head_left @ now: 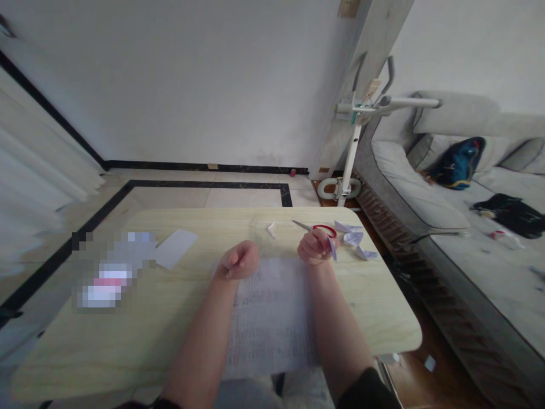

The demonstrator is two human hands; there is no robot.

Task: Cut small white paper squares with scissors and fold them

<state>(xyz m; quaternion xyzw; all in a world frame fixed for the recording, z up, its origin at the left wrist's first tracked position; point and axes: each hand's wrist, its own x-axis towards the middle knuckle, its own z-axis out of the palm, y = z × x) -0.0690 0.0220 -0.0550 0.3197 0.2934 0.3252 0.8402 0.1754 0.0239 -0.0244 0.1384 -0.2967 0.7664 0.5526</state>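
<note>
My left hand (pixel 238 261) rests curled in a loose fist at the far left corner of a printed paper sheet (pixel 272 318) on the pale wooden table (pixel 85 346). What its fingers hold, if anything, is hidden. My right hand (pixel 315 246) is closed at the sheet's far right corner, pinching a small piece of white paper (pixel 332 249). Red-handled scissors (pixel 317 228) lie just beyond the right hand, blades pointing left.
Several folded paper scraps (pixel 355 238) lie right of the scissors, a tiny one (pixel 271 229) further left. A white card (pixel 175 248) and a blurred-out item (pixel 113 272) sit at the left. A grey sofa (pixel 468 227) with bags and an exercise machine (pixel 353 147) stand to the right.
</note>
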